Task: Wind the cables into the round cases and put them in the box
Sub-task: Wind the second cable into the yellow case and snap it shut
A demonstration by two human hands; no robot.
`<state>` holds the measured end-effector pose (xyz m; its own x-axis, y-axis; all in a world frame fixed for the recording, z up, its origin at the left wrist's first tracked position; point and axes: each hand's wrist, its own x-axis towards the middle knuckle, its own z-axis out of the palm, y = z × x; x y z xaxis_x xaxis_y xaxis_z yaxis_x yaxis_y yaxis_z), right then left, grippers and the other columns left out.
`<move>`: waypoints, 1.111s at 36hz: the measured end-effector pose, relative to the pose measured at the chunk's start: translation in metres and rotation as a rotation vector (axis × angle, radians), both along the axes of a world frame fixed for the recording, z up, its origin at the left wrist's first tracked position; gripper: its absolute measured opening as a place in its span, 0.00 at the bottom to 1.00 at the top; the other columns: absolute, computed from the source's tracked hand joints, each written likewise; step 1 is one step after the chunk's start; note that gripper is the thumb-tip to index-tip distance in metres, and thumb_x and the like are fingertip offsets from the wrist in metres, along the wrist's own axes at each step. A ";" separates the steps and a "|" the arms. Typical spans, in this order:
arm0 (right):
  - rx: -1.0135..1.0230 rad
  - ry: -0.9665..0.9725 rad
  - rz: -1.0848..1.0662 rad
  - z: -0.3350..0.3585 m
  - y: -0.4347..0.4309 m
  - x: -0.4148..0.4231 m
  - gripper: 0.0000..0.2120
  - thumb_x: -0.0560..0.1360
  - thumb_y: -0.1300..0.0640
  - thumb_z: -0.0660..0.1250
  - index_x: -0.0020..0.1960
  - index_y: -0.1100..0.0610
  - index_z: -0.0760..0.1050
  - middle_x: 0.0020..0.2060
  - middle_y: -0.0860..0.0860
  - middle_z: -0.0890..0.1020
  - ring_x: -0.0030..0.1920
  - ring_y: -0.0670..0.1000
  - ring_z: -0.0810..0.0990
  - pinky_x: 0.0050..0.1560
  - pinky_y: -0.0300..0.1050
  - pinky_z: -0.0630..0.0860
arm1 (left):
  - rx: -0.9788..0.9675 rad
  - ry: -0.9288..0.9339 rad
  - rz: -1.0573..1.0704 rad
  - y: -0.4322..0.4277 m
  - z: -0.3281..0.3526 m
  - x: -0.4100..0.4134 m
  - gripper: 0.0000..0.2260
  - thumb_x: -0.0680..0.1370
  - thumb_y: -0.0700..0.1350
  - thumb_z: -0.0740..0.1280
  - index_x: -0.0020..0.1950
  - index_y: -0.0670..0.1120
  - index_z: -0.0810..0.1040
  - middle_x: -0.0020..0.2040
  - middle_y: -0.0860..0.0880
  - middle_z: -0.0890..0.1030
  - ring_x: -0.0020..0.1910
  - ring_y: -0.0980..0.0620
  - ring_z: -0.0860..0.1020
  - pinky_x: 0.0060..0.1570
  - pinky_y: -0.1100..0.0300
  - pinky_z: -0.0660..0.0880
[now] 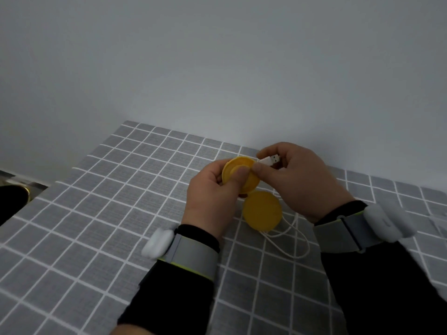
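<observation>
My left hand (212,192) holds a round yellow case half (235,172) up off the table, thumb pressed on its raised centre. My right hand (297,180) pinches the USB plug end of a white cable (269,161) right at that case's upper right rim. A second yellow round piece (262,211) lies flat on the cloth just below the held one. The rest of the white cable (294,240) loops loosely on the table below my right wrist. No box is in view.
The table carries a grey cloth with a white grid (108,201) and ends at a plain grey wall. A dark round object with a gold rim (14,199) sits beyond the table's left edge. Both wrists wear grey bands with white devices.
</observation>
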<state>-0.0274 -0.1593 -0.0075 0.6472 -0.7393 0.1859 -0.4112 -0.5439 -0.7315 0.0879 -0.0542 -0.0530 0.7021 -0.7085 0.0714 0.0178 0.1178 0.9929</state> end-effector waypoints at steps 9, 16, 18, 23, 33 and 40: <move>0.133 -0.049 -0.010 -0.016 0.007 0.015 0.10 0.76 0.48 0.70 0.46 0.54 0.83 0.39 0.48 0.85 0.40 0.46 0.82 0.42 0.44 0.77 | 0.027 -0.007 0.125 -0.002 -0.004 0.004 0.08 0.76 0.46 0.73 0.54 0.47 0.83 0.46 0.47 0.86 0.45 0.48 0.85 0.48 0.45 0.83; 0.199 -0.027 0.003 -0.017 0.010 0.016 0.10 0.77 0.46 0.69 0.41 0.50 0.83 0.38 0.45 0.85 0.42 0.44 0.83 0.43 0.41 0.78 | 0.005 0.034 0.134 -0.003 -0.003 0.004 0.11 0.73 0.49 0.74 0.53 0.47 0.83 0.46 0.45 0.86 0.47 0.45 0.85 0.50 0.43 0.82; 0.273 -0.015 -0.012 -0.019 0.009 0.015 0.14 0.77 0.42 0.68 0.44 0.52 0.85 0.39 0.47 0.86 0.43 0.49 0.83 0.43 0.47 0.79 | -0.006 0.031 0.128 -0.003 -0.004 0.004 0.05 0.75 0.46 0.73 0.51 0.50 0.83 0.46 0.46 0.86 0.47 0.46 0.85 0.51 0.43 0.82; 0.102 0.063 0.004 -0.011 0.007 0.010 0.18 0.78 0.42 0.66 0.41 0.55 0.84 0.35 0.50 0.85 0.39 0.51 0.83 0.42 0.48 0.77 | -0.044 0.110 0.049 -0.002 -0.004 0.002 0.13 0.71 0.51 0.73 0.53 0.47 0.82 0.48 0.43 0.86 0.49 0.43 0.85 0.52 0.46 0.82; -0.186 0.379 0.052 0.029 -0.002 -0.019 0.17 0.76 0.38 0.64 0.43 0.48 0.85 0.34 0.47 0.84 0.36 0.46 0.81 0.44 0.51 0.81 | -0.012 -0.059 -0.177 0.000 0.003 -0.008 0.12 0.76 0.41 0.72 0.58 0.50 0.79 0.42 0.52 0.83 0.34 0.61 0.79 0.33 0.65 0.76; -0.238 0.365 0.030 0.027 -0.002 -0.017 0.14 0.74 0.37 0.66 0.43 0.46 0.82 0.40 0.44 0.82 0.43 0.45 0.79 0.46 0.47 0.77 | 0.017 -0.118 -0.129 -0.002 0.000 -0.007 0.08 0.75 0.41 0.74 0.48 0.53 0.80 0.39 0.53 0.84 0.34 0.58 0.81 0.34 0.63 0.77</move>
